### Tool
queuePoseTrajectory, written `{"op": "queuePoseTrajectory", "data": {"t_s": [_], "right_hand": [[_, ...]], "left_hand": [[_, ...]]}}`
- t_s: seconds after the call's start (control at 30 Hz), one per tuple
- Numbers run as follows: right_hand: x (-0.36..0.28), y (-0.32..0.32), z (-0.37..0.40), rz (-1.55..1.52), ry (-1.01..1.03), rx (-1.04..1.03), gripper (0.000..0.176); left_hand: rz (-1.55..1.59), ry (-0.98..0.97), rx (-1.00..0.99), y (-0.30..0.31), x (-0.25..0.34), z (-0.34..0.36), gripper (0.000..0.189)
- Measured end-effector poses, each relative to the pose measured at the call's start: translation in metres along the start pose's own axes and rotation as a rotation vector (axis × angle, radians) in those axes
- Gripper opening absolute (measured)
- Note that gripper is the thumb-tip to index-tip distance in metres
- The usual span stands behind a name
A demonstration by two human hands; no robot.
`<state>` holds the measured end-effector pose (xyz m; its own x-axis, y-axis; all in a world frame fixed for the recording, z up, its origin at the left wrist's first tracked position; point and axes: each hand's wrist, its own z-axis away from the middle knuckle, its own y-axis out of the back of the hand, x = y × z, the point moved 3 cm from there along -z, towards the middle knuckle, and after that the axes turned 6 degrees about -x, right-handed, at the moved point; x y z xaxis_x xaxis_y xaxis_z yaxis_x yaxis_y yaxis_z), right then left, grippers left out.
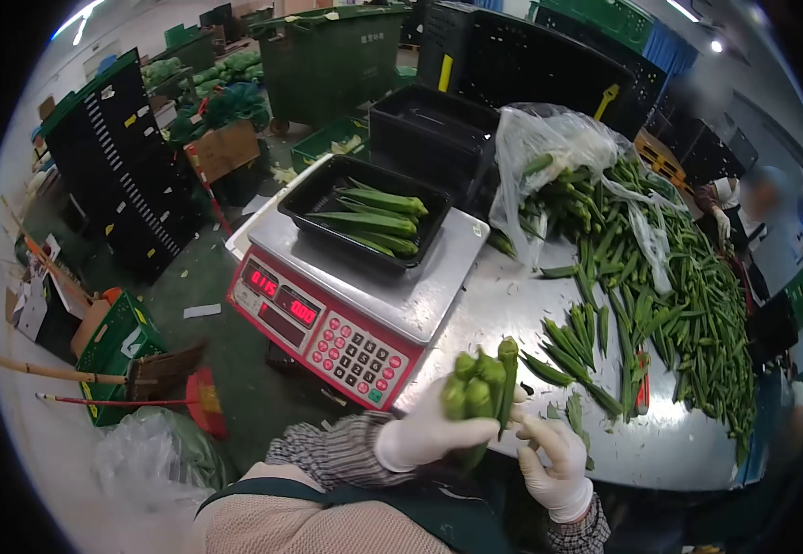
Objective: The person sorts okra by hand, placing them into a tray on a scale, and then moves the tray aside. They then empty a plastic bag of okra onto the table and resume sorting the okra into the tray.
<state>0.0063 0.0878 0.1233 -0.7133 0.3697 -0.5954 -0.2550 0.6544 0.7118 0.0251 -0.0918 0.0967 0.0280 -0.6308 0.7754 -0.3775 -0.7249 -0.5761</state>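
Note:
My left hand (pixel 425 432), in a white glove, is closed around a bunch of green okra pods (pixel 477 388), their stem ends pointing up. Close beside it, my right hand (pixel 557 463), also gloved, has bent fingers, with thumb and forefinger apart; its fingertips are at the side of the bunch, and contact is hard to make out. A black plastic tray (pixel 305 189) holding several okra pods (pixel 374 222) rests on a red-sided scale (pixel 341 319) with a lit red display. Loose okra (pixel 572 346) lies on the metal table (pixel 512 305) beyond my hands.
A large okra heap (pixel 697 342) covers the table's right side, with a clear plastic bag (pixel 549 138) over its far part. Black trays (pixel 429 115) are stacked behind the scale. A red-handled tool (pixel 642 383) lies among the pods. Another person (pixel 725 198) stands at the far right.

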Motion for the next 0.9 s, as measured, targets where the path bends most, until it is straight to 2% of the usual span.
{"op": "queuePoseTrajectory", "data": {"t_s": [0.03,0.07,0.1,0.13,0.17,0.2,0.23,0.27,0.3,0.4,0.47,0.5,0.63,0.67,0.73,0.9], "right_hand": [[0.004,0.004,-0.001,0.028,0.025,0.015,0.035],[0.008,0.006,-0.002,0.056,0.051,0.032,0.035],[0.012,0.009,-0.001,0.056,0.013,0.065,0.035],[0.016,0.011,0.001,0.052,-0.005,0.075,0.034],[0.020,0.013,0.005,0.048,-0.024,0.088,0.033],[0.025,0.015,0.009,0.043,-0.046,0.102,0.033],[0.029,0.015,0.014,0.030,-0.100,0.091,0.031],[0.034,0.016,0.020,0.037,-0.123,0.107,0.030],[0.039,0.016,0.026,0.044,-0.147,0.123,0.029],[0.040,0.016,0.033,0.029,-0.244,0.151,0.024],[0.041,0.018,0.036,0.016,-0.307,0.143,0.021],[0.042,0.019,0.037,0.031,-0.315,0.135,0.021],[0.050,0.021,0.041,0.046,-0.338,0.122,0.020],[0.051,0.022,0.040,0.039,-0.341,0.123,0.019],[0.053,0.022,0.037,0.051,-0.352,0.110,0.019],[0.054,0.016,0.029,0.033,-0.352,0.081,0.018]], "left_hand": [[-0.020,-0.055,-0.013,-0.008,0.030,0.006,0.050],[-0.245,-0.187,-0.090,-0.003,0.061,0.007,0.048],[0.031,-0.068,0.169,0.017,0.077,0.007,0.052],[-0.459,-0.251,0.018,0.016,0.112,-0.002,0.056],[-0.908,-0.509,-0.027,0.015,0.147,-0.009,0.061],[-1.122,-0.640,0.065,0.028,0.163,-0.017,0.068],[-1.119,-0.706,0.133,0.043,0.171,-0.029,0.068],[-1.278,-0.589,0.152,0.049,0.189,-0.039,0.062],[-1.511,-0.444,0.176,0.067,0.199,-0.052,0.064],[-1.792,-0.138,-0.046,0.111,0.201,-0.080,0.061],[-1.889,0.172,-0.060,0.128,0.197,-0.088,0.057],[-1.860,0.230,-0.047,0.131,0.199,-0.090,0.055],[-1.766,-0.060,0.050,0.113,0.232,-0.084,0.049],[-1.499,-0.153,0.033,0.121,0.240,-0.084,0.046],[-1.486,-0.149,0.160,0.122,0.261,-0.079,0.047],[-1.542,-0.147,0.225,0.121,0.281,-0.064,0.051]]}}
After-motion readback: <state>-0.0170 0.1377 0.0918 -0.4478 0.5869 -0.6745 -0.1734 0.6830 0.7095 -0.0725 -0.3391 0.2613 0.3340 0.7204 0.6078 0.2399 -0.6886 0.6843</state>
